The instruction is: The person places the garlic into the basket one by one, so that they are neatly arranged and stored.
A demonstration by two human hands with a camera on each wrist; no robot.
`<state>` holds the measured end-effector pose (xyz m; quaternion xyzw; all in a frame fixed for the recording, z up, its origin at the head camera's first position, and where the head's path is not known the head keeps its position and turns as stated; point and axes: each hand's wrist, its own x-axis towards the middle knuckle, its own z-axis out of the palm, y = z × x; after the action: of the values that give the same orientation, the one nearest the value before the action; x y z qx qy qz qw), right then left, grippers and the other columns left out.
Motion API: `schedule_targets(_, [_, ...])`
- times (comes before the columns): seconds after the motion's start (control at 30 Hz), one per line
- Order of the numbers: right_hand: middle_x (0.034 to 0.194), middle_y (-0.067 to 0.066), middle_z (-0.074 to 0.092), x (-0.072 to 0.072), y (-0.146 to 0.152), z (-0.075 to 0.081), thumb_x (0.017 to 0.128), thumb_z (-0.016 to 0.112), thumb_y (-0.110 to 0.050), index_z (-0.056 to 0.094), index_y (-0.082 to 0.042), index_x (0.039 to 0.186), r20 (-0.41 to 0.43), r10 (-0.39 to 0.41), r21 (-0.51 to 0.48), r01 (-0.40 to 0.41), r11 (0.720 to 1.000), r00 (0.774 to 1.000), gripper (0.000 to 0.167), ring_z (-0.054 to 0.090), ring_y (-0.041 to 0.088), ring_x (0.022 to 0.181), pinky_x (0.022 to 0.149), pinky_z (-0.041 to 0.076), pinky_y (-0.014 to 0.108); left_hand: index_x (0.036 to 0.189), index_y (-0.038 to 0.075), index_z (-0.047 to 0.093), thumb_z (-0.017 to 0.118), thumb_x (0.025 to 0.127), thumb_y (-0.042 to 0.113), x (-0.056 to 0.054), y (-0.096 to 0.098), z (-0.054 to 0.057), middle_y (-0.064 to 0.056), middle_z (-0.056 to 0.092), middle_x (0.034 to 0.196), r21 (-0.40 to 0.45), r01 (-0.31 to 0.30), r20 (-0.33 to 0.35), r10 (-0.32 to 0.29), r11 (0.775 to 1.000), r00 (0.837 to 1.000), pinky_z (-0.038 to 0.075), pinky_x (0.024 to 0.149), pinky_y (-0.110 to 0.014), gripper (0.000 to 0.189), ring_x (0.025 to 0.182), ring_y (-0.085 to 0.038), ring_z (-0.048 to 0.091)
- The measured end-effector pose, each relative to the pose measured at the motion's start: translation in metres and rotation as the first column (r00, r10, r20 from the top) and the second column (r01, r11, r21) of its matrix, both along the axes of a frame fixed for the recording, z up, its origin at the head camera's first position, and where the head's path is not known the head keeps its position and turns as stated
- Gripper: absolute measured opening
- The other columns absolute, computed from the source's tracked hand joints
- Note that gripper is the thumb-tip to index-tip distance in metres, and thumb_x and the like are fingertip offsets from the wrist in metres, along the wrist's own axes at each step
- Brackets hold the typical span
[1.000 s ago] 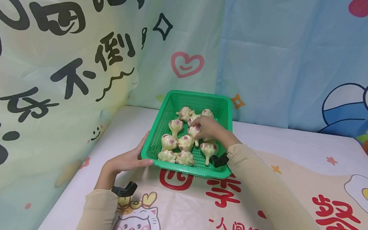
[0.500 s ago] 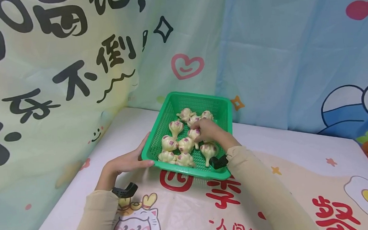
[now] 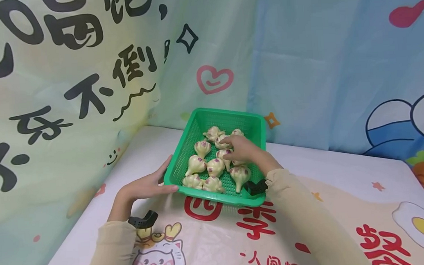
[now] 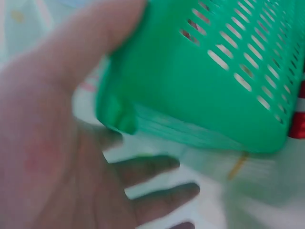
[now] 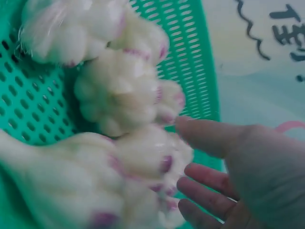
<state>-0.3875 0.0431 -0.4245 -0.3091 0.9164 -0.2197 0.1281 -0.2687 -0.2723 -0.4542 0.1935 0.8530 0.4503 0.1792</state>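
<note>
A green perforated plastic basket [image 3: 179, 167] bears several pale garlic bulbs with purple marks. My left hand [image 3: 142, 190] rests against its near left corner, thumb along the rim and the other fingers outside. In the left wrist view those fingers [image 4: 157, 169] are straight and spread. Inside the basket, my right hand [image 3: 244, 148] reaches over a garlic bulb [image 3: 223, 142] at the right of the middle. The right wrist view shows its thumb and loosely bent fingers apart at the bulbs [image 5: 147, 152], with nothing gripped. Another garlic bulb [image 3: 240, 175] lies below this hand, stem toward me.
The basket stands on a printed tablecloth [image 3: 212, 247] with red characters and a cartoon cat [image 3: 154, 263]. Printed cloth curtains [image 3: 303, 68] rise behind and at the left. Black wrist cameras [image 3: 143, 220] sit on both wrists, the right one beside the basket's near right rim.
The right fingers have spread and shifted slightly up over the garlic. A bulb at the basket's left has turned, its stem now pointing down-left. The left hand keeps its place at the corner.
</note>
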Motion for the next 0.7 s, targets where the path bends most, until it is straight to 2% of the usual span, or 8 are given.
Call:
schedule_targets(0.1, [0.144, 0.013, 0.045, 0.013, 0.008, 0.015, 0.095, 0.058, -0.027, 0.046, -0.010, 0.141, -0.045, -0.005, 0.012, 0.006, 1.000, 0.999, 0.051, 0.044, 0.034, 0.130, 0.100, 0.042, 0.050, 0.152, 0.029, -0.011, 0.062, 0.088, 0.048, 0.012, 0.001, 0.011, -0.004, -0.002, 0.161, -0.120, -0.054, 0.009, 0.056, 0.991, 0.998, 0.021, 0.113, -0.056, 0.100, 0.147, -0.031, 0.009])
schedule_targets(0.2, [0.141, 0.014, 0.047, 0.028, 0.022, 0.029, 0.094, 0.060, -0.030, 0.051, -0.011, 0.137, -0.119, -0.023, 0.026, 0.026, 0.999, 0.993, 0.048, 0.041, 0.034, 0.132, 0.101, 0.041, 0.051, 0.153, 0.025, -0.007, 0.060, 0.087, 0.052, 0.021, 0.001, 0.024, -0.009, 0.002, 0.161, -0.213, -0.098, -0.026, 0.094, 0.972, 0.995, 0.021, 0.113, -0.057, 0.098, 0.147, -0.034, 0.010])
schedule_targets(0.33, [0.139, 0.016, 0.046, 0.052, 0.049, 0.042, 0.093, 0.061, -0.031, 0.053, -0.012, 0.135, -0.193, -0.059, 0.040, 0.068, 0.997, 0.979, 0.047, 0.045, 0.035, 0.127, 0.098, 0.043, 0.052, 0.154, 0.018, -0.001, 0.060, 0.089, 0.050, 0.027, 0.005, 0.044, -0.011, 0.005, 0.161, -0.249, -0.143, -0.145, 0.109, 0.958, 0.983, 0.018, 0.115, -0.054, 0.095, 0.147, -0.033, 0.009])
schedule_targets(0.43, [0.142, 0.018, 0.040, 0.068, 0.072, 0.051, 0.094, 0.059, -0.031, 0.050, -0.011, 0.138, -0.208, -0.091, 0.041, 0.102, 0.994, 0.974, 0.049, 0.044, 0.037, 0.128, 0.099, 0.042, 0.054, 0.154, 0.014, 0.000, 0.059, 0.092, 0.043, 0.024, 0.011, 0.057, -0.012, 0.005, 0.160, -0.242, -0.193, -0.267, 0.126, 0.951, 0.955, 0.015, 0.116, -0.054, 0.090, 0.147, -0.033, 0.008])
schedule_targets(0.5, [0.146, 0.018, 0.035, 0.077, 0.087, 0.057, 0.094, 0.058, -0.031, 0.046, -0.011, 0.140, -0.219, -0.116, 0.041, 0.127, 0.991, 0.969, 0.052, 0.043, 0.038, 0.129, 0.098, 0.043, 0.055, 0.154, 0.015, 0.000, 0.057, 0.094, 0.038, 0.020, 0.018, 0.065, -0.013, 0.004, 0.160, -0.229, -0.246, -0.344, 0.158, 0.942, 0.925, 0.015, 0.116, -0.055, 0.086, 0.147, -0.034, 0.007])
schedule_targets(0.57, [0.149, 0.018, 0.030, 0.083, 0.099, 0.063, 0.095, 0.058, -0.030, 0.042, -0.011, 0.143, -0.248, -0.142, 0.041, 0.157, 0.987, 0.958, 0.054, 0.041, 0.040, 0.130, 0.098, 0.043, 0.056, 0.154, 0.017, 0.003, 0.055, 0.095, 0.035, 0.013, 0.027, 0.071, -0.013, 0.004, 0.160, -0.219, -0.310, -0.435, 0.192, 0.925, 0.880, 0.016, 0.115, -0.055, 0.080, 0.147, -0.033, 0.007])
schedule_targets(0.63, [0.152, 0.018, 0.025, 0.089, 0.110, 0.068, 0.094, 0.058, -0.030, 0.038, -0.013, 0.145, -0.288, -0.169, 0.040, 0.188, 0.981, 0.943, 0.057, 0.040, 0.041, 0.131, 0.096, 0.044, 0.056, 0.154, 0.017, 0.009, 0.053, 0.096, 0.034, 0.007, 0.038, 0.077, -0.013, 0.005, 0.160, -0.201, -0.369, -0.528, 0.217, 0.907, 0.821, 0.017, 0.115, -0.055, 0.075, 0.147, -0.032, 0.007])
schedule_targets(0.7, [0.153, 0.017, 0.023, 0.093, 0.118, 0.071, 0.094, 0.059, -0.029, 0.037, -0.014, 0.146, -0.340, -0.190, 0.013, 0.207, 0.978, 0.921, 0.059, 0.039, 0.042, 0.132, 0.096, 0.043, 0.057, 0.153, 0.015, 0.017, 0.051, 0.097, 0.033, 0.001, 0.049, 0.080, -0.014, 0.009, 0.160, -0.173, -0.417, -0.629, 0.225, 0.892, 0.744, 0.019, 0.114, -0.058, 0.068, 0.147, -0.033, 0.009])
